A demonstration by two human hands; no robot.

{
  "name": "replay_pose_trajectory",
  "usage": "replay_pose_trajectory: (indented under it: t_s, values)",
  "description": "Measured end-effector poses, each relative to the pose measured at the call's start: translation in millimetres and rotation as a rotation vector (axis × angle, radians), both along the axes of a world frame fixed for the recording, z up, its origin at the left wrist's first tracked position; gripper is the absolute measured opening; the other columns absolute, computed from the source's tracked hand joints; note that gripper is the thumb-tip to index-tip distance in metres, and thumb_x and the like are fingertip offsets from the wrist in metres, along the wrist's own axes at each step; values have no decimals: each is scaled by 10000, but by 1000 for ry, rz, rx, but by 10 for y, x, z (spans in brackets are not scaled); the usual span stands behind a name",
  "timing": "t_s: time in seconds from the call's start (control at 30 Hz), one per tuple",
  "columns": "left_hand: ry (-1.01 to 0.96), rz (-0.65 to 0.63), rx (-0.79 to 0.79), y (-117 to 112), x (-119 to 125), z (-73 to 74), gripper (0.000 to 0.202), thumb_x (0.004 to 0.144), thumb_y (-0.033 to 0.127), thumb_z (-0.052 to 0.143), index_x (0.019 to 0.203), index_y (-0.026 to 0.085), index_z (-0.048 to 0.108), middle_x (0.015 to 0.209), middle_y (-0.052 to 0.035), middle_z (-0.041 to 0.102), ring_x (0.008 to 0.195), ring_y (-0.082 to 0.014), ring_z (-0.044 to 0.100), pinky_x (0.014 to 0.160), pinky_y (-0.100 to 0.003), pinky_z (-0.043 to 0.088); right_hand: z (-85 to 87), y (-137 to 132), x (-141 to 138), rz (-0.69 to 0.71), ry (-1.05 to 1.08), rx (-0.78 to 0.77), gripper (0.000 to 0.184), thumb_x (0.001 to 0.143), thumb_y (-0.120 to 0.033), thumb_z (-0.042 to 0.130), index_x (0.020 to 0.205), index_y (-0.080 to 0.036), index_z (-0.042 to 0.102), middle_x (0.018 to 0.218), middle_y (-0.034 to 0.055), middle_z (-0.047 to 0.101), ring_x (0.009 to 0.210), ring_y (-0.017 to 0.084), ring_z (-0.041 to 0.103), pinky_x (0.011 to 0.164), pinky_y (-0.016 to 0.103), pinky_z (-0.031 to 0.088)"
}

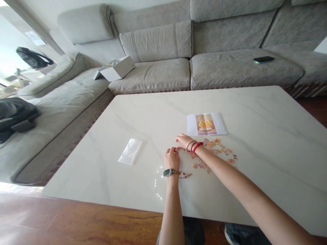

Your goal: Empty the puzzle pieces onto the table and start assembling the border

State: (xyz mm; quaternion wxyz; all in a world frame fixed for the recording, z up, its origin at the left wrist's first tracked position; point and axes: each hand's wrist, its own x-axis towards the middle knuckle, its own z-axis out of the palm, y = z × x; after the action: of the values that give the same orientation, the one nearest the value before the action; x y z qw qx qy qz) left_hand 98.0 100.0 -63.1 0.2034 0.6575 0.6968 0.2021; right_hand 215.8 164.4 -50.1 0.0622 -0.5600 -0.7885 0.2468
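My left hand (172, 158), with a smart band and beads at the wrist, rests low over the table, its fingers curled together. From the right, my right hand (184, 141) reaches across, bracelets at its wrist and fingers bent downward. The fingertips of both hands come close together at the left side of the loose jigsaw puzzle pieces (217, 146). Whatever lies between the fingers is too small and hidden to make out. Part of the orange and pink pile is covered by my right forearm. Just beyond the pile lies a creased picture sheet (220, 123) with a yellow figure.
A clear plastic bag (130, 151) lies left of my hands on the white marbled table (102, 136). Behind stands a grey sofa (163, 73), bearing a white box (119, 69) and a phone (264, 60). A dark bag (17, 115) sits at far left.
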Motion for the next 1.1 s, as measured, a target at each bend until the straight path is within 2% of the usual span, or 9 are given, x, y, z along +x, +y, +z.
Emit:
replay_pose_trajectory:
  t_s: [0.17, 0.33, 0.4, 0.53, 0.6, 0.67, 0.77, 0.9, 1.1]
  values:
    - [-14, 10, 26, 3, 62, -29, 153, 781, 206, 417, 880, 192, 533, 851, -56, 582, 711, -144, 558, 623, -253, 402, -46, 6, 97, -19, 24, 56, 213, 695, -126, 583, 904, -164, 581, 907, 81, 612, 825, 151, 555, 714, 230, 385]
    - [19, 27, 42, 4, 123, -29, 95, 784, 211, 417, 837, 190, 493, 830, -52, 576, 701, -143, 550, 596, -245, 383, -13, -26, 137, -79, 73, 114, 91, 700, -132, 567, 774, -161, 611, 782, 45, 637, 738, 126, 558, 674, 215, 389]
    - [11, 23, 46, 6, 124, -39, 91, 788, 223, 415, 840, 191, 483, 840, -53, 576, 697, -141, 547, 593, -243, 379, 41, -58, 282, -128, 95, 155, 102, 728, -147, 530, 785, -161, 613, 796, 39, 635, 753, 116, 552, 687, 210, 389]
    - [-10, 8, 41, 9, 120, -63, 105, 791, 239, 416, 864, 195, 478, 867, -54, 578, 704, -141, 544, 592, -243, 379, 148, -200, 806, -264, 82, 216, 183, 755, -127, 455, 847, -130, 613, 835, 68, 618, 756, 129, 546, 695, 238, 398]
    - [-15, 1, 34, 9, 129, -62, 115, 790, 233, 419, 880, 195, 480, 877, -53, 578, 710, -140, 543, 593, -241, 381, 164, -296, 1029, -278, 62, 219, 175, 729, -119, 487, 845, -123, 618, 852, 76, 602, 770, 138, 539, 708, 250, 399]
    - [-10, 0, 28, 9, 142, -48, 126, 789, 220, 421, 894, 192, 484, 882, -52, 576, 707, -137, 543, 594, -240, 382, 141, -374, 1135, -240, 46, 206, 180, 693, -127, 545, 855, -140, 624, 865, 65, 585, 791, 139, 530, 727, 248, 396]
    - [0, 12, 30, 6, 153, -18, 145, 779, 194, 435, 913, 190, 490, 901, -53, 571, 710, -133, 543, 598, -241, 388, 54, -412, 1113, -166, 25, 173, 171, 660, -116, 583, 817, -165, 630, 847, 43, 569, 789, 127, 523, 727, 227, 392]
    - [-16, 31, 54, 3, 132, 4, 182, 770, 183, 451, 948, 190, 488, 967, -61, 552, 693, -123, 545, 595, -243, 399, -54, -355, 1052, -137, -8, 132, 66, 640, -98, 590, 674, -150, 612, 782, 39, 561, 739, 125, 526, 674, 211, 389]
    - [-24, 20, 45, 8, 94, -15, 223, 759, 159, 455, 975, 198, 491, 996, -60, 534, 702, -121, 546, 599, -243, 409, 4, -232, 1075, -116, 12, 75, 52, 632, -98, 588, 612, -145, 596, 691, 29, 594, 661, 116, 531, 613, 209, 384]
